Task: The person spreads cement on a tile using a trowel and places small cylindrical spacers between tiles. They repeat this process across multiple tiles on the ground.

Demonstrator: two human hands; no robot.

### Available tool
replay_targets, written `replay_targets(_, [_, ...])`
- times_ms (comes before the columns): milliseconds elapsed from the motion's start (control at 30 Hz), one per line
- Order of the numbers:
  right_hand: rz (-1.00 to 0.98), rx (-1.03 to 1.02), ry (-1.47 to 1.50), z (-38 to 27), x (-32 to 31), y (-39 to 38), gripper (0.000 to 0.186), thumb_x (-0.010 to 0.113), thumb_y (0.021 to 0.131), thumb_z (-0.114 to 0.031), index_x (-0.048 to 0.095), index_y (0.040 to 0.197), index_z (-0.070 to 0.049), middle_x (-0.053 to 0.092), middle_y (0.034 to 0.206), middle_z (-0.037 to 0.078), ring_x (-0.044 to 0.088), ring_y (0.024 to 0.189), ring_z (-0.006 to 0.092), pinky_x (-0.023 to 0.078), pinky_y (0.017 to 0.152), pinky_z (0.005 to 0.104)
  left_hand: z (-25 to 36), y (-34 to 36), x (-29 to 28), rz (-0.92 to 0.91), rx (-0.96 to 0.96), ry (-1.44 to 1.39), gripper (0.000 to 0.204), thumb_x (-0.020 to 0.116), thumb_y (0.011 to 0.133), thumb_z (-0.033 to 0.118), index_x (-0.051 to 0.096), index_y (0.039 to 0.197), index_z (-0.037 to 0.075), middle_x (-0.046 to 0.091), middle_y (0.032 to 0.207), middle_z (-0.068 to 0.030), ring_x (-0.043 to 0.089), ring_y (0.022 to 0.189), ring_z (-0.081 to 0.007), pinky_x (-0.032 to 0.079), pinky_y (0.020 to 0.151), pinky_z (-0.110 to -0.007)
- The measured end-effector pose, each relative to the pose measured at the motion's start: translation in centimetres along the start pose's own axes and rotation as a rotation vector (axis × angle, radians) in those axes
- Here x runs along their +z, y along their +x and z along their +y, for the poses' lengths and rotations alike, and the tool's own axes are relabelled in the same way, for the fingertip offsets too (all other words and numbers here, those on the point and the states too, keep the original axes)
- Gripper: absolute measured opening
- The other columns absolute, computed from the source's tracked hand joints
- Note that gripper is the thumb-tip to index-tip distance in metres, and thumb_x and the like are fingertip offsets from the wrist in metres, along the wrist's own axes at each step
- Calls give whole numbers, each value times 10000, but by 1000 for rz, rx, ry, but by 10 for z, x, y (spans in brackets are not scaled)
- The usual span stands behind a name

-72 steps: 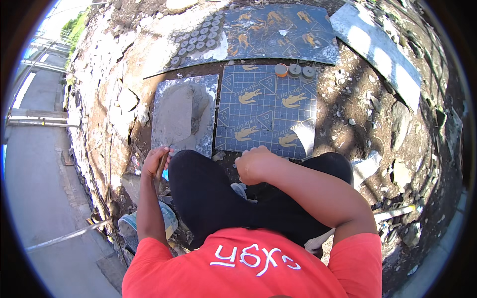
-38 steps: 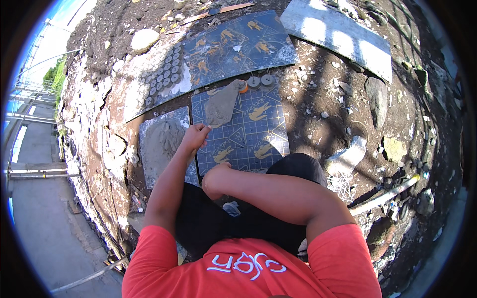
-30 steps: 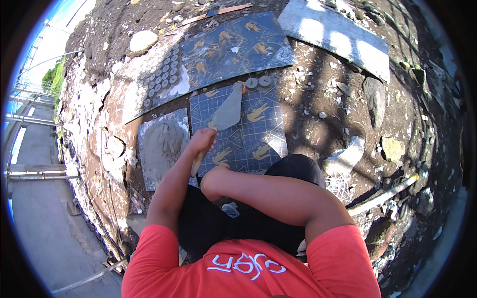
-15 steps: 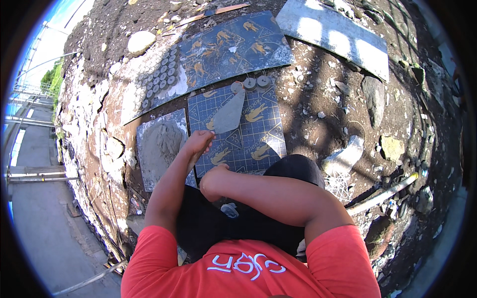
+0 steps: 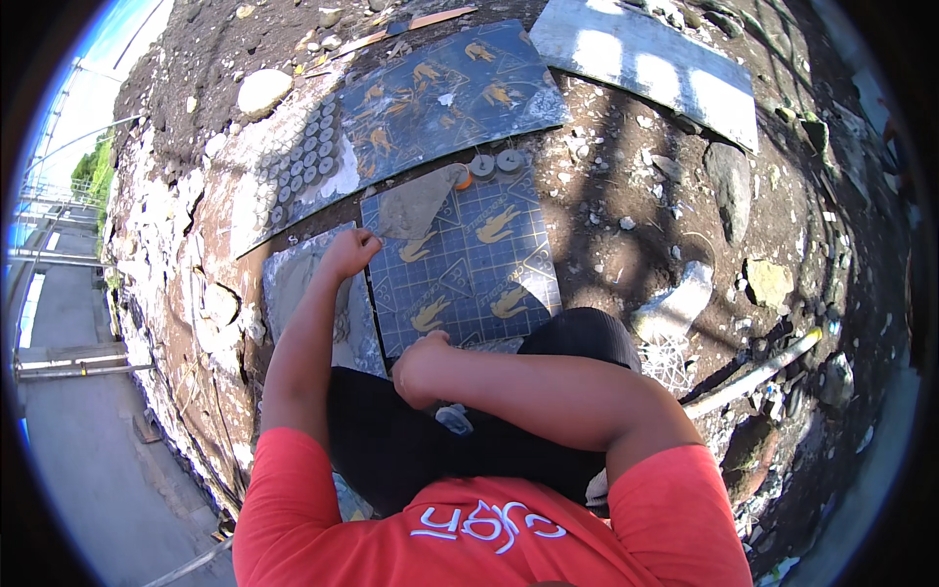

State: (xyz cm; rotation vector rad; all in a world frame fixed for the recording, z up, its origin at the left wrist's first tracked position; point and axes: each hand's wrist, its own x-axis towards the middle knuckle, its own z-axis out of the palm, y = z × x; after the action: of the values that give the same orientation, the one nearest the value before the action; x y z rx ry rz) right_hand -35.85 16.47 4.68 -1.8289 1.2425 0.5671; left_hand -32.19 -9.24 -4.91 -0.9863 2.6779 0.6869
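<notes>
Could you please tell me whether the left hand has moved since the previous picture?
Yes: against the blue gridded board, the left hand has shifted leftward and slightly away from the body, toward the board's left edge.

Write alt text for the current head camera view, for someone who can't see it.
A person's left hand holds a grey, mortar-smeared trowel, its blade over a blue, gold-patterned flat board, its tip at a small orange-sided round piece beside two round grey discs. The right hand is near the board's closest edge.
</notes>
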Motion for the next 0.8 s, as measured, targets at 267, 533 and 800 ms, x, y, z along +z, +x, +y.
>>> replay_targets(267, [51,29,30,1,-5,-6,450,558,981,-375,626,1393,-207,657,1351,51,601,1254,304,414,1044,589,-7,28,-4,-69,16,4,412,617,858,372,718,947,-17,679,819,-263,692,799,-420,532,752,-463])
replay_targets(533, [62,-39,118,3,-13,-21,529,682,892,-232,608,1384,-51,571,1440,179,575,1298,369,418,1037,619,-19,42,10,-54,-30,-159,421,623,872,390,698,852,-23,660,693,-158,652,608,-262,519,656,-401])
replay_targets(800, [37,-6,136,1,-16,-17,518,713,880,-250,631,1372,-108,559,1459,152,569,1304,369,424,1040,603,-22,36,21,-42,-75,-263,415,635,917,393,707,874,-14,643,644,-102,639,581,-193,509,614,-371])
